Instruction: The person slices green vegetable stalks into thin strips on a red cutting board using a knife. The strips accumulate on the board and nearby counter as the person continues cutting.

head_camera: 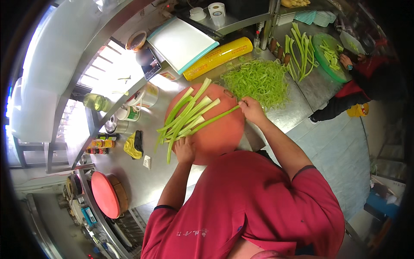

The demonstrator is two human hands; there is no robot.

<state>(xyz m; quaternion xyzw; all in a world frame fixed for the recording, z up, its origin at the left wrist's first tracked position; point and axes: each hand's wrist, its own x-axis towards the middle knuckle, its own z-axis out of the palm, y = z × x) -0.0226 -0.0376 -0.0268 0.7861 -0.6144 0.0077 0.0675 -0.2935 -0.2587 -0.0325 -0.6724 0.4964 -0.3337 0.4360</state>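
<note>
Several celery stalks (189, 111) lie in a loose pile across a round red cutting board (223, 132). My left hand (185, 149) is at the near edge of the board, its fingers curled onto the lower ends of the stalks. One long stalk slants from there towards my right hand (253, 110). That hand is closed on the handle of what looks like a metal peeler (229, 94), whose head is over the board's far right edge. Beside the board, beyond my right hand, is a heap of thin green peelings (258, 81).
A yellow wrap roll (220, 58) and a white tray (182, 43) sit behind the board. Buckets (147, 95) and a yellow-black cloth (133, 144) are to the left. At right, a person cuts celery on a green board (326, 61), beside more stalks (302, 53).
</note>
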